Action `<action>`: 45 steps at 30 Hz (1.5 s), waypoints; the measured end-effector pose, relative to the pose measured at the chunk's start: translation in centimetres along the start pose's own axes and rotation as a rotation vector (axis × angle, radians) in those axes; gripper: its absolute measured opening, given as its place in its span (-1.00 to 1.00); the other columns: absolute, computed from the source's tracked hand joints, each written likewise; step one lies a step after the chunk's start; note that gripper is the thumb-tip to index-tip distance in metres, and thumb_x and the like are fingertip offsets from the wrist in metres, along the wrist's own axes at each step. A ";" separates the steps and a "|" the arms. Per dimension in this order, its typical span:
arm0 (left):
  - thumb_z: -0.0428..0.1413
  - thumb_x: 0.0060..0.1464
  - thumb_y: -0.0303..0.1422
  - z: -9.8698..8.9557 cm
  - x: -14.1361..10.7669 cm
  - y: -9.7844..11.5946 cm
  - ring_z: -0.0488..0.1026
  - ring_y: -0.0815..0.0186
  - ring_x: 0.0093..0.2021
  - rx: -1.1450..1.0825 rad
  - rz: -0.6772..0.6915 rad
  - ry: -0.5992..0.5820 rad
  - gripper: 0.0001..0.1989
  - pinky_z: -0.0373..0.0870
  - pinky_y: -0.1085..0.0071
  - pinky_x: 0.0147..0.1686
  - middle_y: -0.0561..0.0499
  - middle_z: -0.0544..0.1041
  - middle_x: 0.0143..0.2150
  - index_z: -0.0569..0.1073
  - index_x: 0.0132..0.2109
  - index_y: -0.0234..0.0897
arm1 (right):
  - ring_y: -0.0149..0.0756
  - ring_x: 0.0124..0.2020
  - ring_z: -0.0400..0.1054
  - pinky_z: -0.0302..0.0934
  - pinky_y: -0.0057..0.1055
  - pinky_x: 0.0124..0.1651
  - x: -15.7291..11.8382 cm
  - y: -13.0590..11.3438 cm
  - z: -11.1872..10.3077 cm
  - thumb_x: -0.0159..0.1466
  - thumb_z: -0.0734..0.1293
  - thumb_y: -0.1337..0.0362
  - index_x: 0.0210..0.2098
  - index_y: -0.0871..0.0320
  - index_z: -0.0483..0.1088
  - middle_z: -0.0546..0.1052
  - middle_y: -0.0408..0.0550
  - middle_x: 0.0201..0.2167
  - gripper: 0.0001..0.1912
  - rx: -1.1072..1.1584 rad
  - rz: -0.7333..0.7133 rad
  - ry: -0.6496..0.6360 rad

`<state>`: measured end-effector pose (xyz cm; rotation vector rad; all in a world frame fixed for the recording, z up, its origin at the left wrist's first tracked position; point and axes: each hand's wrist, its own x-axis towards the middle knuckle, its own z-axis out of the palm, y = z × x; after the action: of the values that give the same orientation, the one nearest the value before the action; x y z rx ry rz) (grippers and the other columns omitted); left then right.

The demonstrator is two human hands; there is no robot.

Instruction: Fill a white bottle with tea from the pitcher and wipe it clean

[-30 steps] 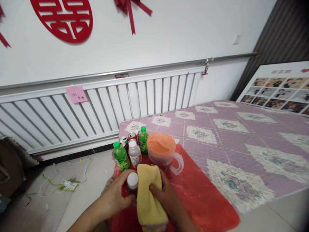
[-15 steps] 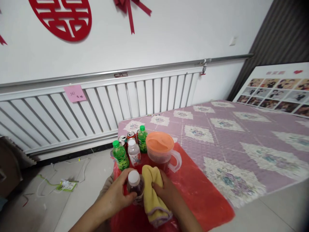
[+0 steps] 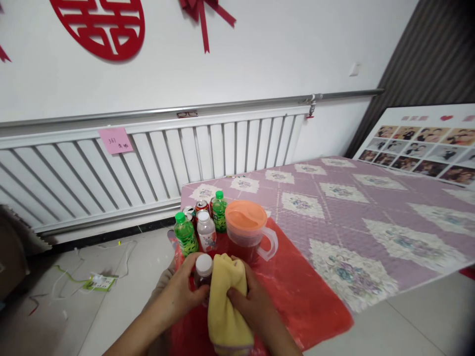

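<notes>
My left hand (image 3: pixel 185 285) is closed around a small clear bottle with a white cap (image 3: pixel 204 265), held upright with dark contents showing. In my right hand (image 3: pixel 252 299) is a folded yellow cloth (image 3: pixel 227 306), pressed against the bottle's right side and hiding part of it. Just beyond stand another white-capped bottle (image 3: pixel 207 232), a green bottle (image 3: pixel 186 235) on the left and a second green bottle (image 3: pixel 219 212) farther back. To the right of these is a clear pitcher with an orange lid (image 3: pixel 246 217). All rest on red plastic sheeting (image 3: pixel 308 306).
Drink cans (image 3: pixel 202 205) stand among the bottles. A bed with a purple floral cover (image 3: pixel 334 217) lies to the right. Behind is a white radiator (image 3: pixel 208 153) below a pipe. On the left floor lie a power strip (image 3: pixel 100 283) and loose cords.
The yellow cloth has shifted left over the bottle, covering more of its side, and my right hand has moved with it. My left hand and the bottle have moved slightly up and left.
</notes>
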<state>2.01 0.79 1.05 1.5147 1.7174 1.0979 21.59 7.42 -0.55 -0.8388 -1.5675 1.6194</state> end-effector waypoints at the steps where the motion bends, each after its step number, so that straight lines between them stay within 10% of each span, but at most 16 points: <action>1: 0.13 -0.12 -0.51 -0.1 0.0 -0.3 0.44 0.13 0.04 -0.009 0.007 -0.006 -0.45 0.36 0.21 0.08 -0.08 0.50 0.05 0.31 0.09 -0.24 | -0.07 0.15 0.38 0.25 -0.10 0.19 0.2 0.3 -0.1 0.11 0.32 0.33 0.20 0.09 0.25 0.47 0.07 0.17 -0.37 -0.045 0.011 -0.016; 7: 0.13 -0.12 -0.52 -0.6 0.1 -1.4 0.36 0.11 0.17 -0.020 0.027 -0.041 -0.38 0.22 0.17 0.22 -0.07 0.45 0.14 0.28 0.15 -0.21 | -0.08 0.10 0.42 0.24 -0.14 0.19 0.9 1.7 -1.7 0.06 0.29 0.41 0.16 0.11 0.29 0.53 0.02 0.09 -0.36 -0.270 0.023 -0.042; 24: 0.13 -0.12 -0.63 -0.6 0.4 0.5 0.28 0.10 0.28 -0.154 0.025 -0.291 -0.19 0.24 0.14 0.27 -0.05 0.34 0.31 0.20 0.30 -0.13 | 0.03 0.01 0.48 0.41 -0.10 -0.04 2.2 0.2 -0.7 0.18 0.35 0.09 0.18 0.11 0.24 0.55 0.09 0.05 -0.39 0.113 0.094 0.160; 34: 0.30 -0.20 -0.31 4.3 -1.1 -0.2 0.43 0.01 0.06 0.074 0.021 0.246 -0.31 0.41 0.09 0.08 -0.15 0.43 0.04 0.22 0.11 -0.23 | -0.02 0.03 0.45 0.35 -0.12 0.04 1.8 -0.6 -1.4 0.16 0.36 0.14 0.21 0.10 0.25 0.53 0.07 0.09 -0.37 0.027 0.066 0.135; 45: 0.11 -0.13 -0.64 -0.6 -0.2 0.6 0.29 0.15 0.25 -0.006 0.044 -0.250 -0.23 0.22 0.18 0.27 -0.04 0.35 0.24 0.18 0.24 -0.11 | -0.01 -0.02 0.48 0.38 -0.12 -0.02 1.9 -0.8 -1.3 0.16 0.37 0.12 0.13 0.10 0.29 0.57 0.07 0.02 -0.44 0.082 0.068 0.032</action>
<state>1.88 0.44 1.87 1.6173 1.5159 0.8917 21.71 9.66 0.21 -0.8784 -1.4538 1.6985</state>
